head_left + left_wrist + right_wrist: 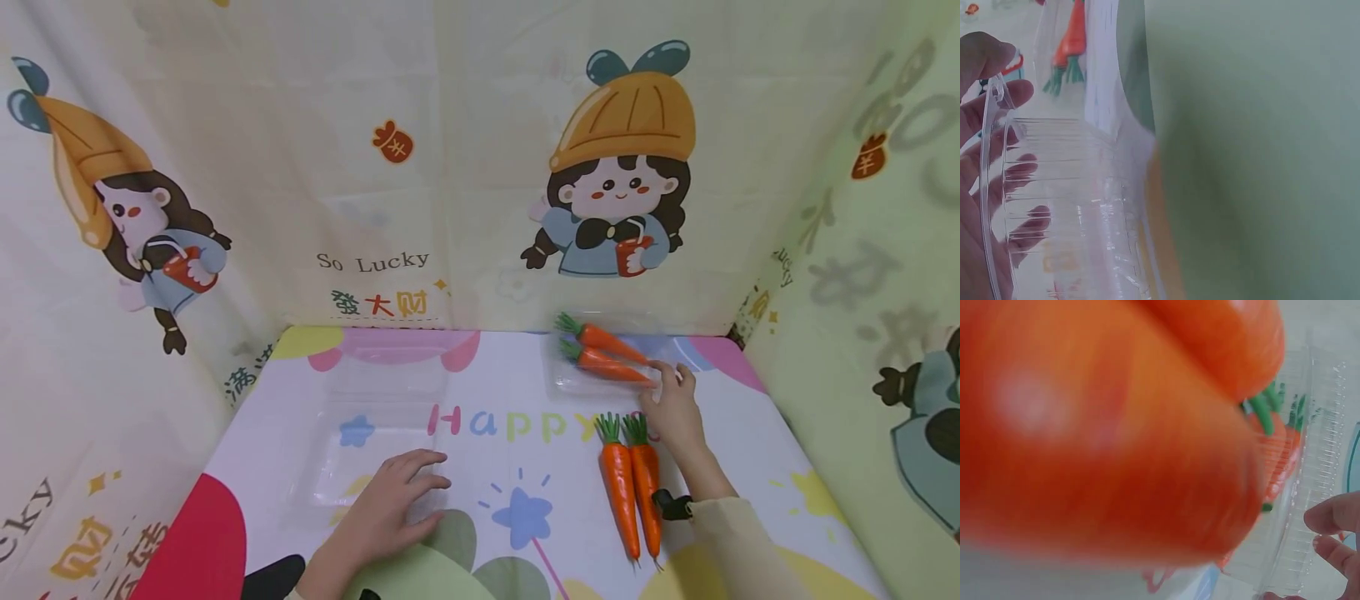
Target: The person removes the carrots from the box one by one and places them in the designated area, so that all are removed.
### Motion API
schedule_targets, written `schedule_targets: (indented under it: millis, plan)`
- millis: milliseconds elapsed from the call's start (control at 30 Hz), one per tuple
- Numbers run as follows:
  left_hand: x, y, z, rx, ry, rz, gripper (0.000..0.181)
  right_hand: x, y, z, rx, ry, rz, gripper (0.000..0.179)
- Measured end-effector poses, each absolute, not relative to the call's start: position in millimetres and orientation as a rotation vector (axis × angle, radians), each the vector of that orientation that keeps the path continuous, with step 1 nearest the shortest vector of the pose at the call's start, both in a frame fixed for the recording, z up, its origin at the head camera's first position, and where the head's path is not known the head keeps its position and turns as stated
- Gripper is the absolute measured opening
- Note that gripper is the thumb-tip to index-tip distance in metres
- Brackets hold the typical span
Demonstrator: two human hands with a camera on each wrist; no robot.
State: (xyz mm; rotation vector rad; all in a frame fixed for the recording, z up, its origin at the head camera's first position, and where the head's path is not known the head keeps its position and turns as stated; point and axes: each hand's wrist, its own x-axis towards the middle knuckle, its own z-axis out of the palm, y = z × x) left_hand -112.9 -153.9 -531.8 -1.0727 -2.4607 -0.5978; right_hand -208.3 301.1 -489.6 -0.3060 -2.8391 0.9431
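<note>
My left hand (396,500) is at the right side of a clear plastic container (322,492), its fingers loosely spread and pointing right. In the left wrist view, several fingers show through the ribbed clear wall (1054,169), and the thumb (985,59) is by its rim. My right hand (677,408) is at the right end of another clear container (562,385), fingertips near the tips of two orange carrots (607,365) lying inside. The right wrist view shows thumb and fingers apart beside this container's ribbed edge (1319,456).
Two more carrots (619,483) with green tops lie side by side on the patterned tablecloth (465,375), left of the right forearm. Behind the left container is a clear plastic piece (386,371). Printed cloth walls (480,208) enclose the table at the back and both sides.
</note>
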Motion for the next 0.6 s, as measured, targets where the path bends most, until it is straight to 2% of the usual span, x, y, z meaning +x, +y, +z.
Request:
schedule_targets:
  millis: [600]
  plan:
    - [-113, -179, -530, -0.897, -2.513, -0.598, 0.030, -204, 249, -475, -0.136, -2.953, 1.002, 0.054]
